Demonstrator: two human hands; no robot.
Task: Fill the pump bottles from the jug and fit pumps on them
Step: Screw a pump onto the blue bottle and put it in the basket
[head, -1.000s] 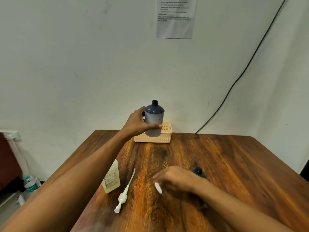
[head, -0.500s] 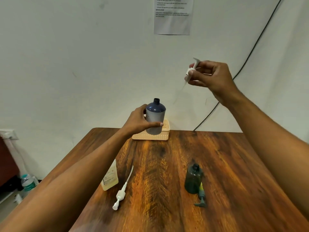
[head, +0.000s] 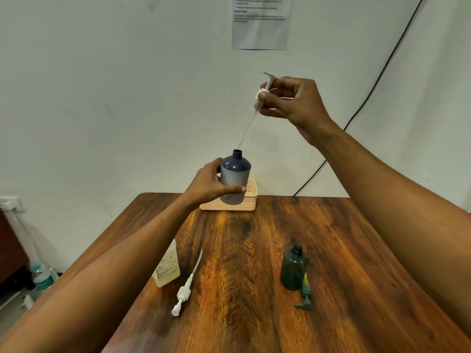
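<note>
Blue bottle (head: 235,178), uncapped, upright, held above far table (head: 344,238) in front of basket (head: 251,200); L hand (head: 210,183) fingers wrapped around its body. R hand (head: 293,103) raised up-right of it, fingertips pinching white pump (head: 262,94), tube tip just above bottle neck. Near: second white pump (head: 184,289) lying flat by clear bottle (head: 167,271); dark green bottle (head: 293,268) upright w/ green pump (head: 304,296) lying beside.

A printed sheet (head: 261,24) hangs on the wall beside a black cable (head: 367,103); a water bottle (head: 42,277) stands on the floor.
</note>
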